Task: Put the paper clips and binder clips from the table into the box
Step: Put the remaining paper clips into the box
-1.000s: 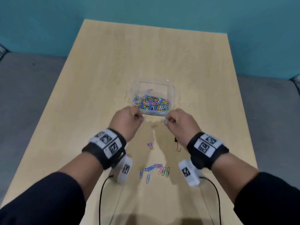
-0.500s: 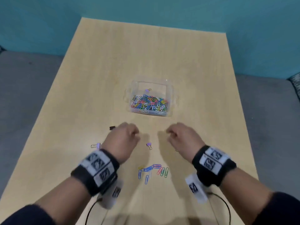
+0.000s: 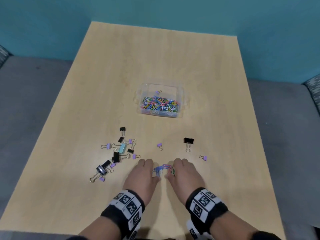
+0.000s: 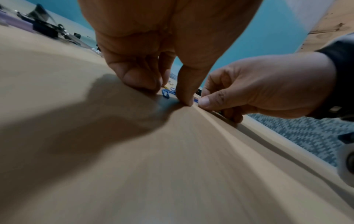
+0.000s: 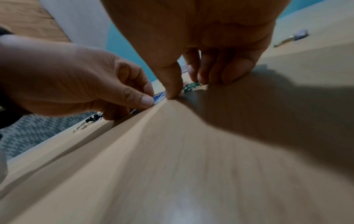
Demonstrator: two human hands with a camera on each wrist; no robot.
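Observation:
A clear plastic box (image 3: pixel 180 94) mid-table holds a heap of coloured paper clips and one small purple binder clip. A small pile of loose paper clips (image 3: pixel 163 169) lies near the front of the table. My left hand (image 3: pixel 150 170) and right hand (image 3: pixel 179 170) are down on either side of it, fingers curled, thumbs nearly meeting. In the left wrist view, my left hand (image 4: pixel 168 91) has thumb and fingertips on the table around blue clips (image 4: pixel 166 92). In the right wrist view, my right hand (image 5: pixel 189 86) pinches around green clips (image 5: pixel 191 86).
A cluster of black, purple and light-blue binder clips (image 3: pixel 117 153) lies to the left of my hands. A black binder clip (image 3: pixel 188 141) and two small purple ones (image 3: pixel 159 145) (image 3: pixel 204 157) lie ahead and to the right. The table's front edge (image 3: pixel 52 227) is close behind my wrists.
Both hands have drawn back from the box's near wall toward me. They have come down onto the loose paper clip pile and closed in around it.

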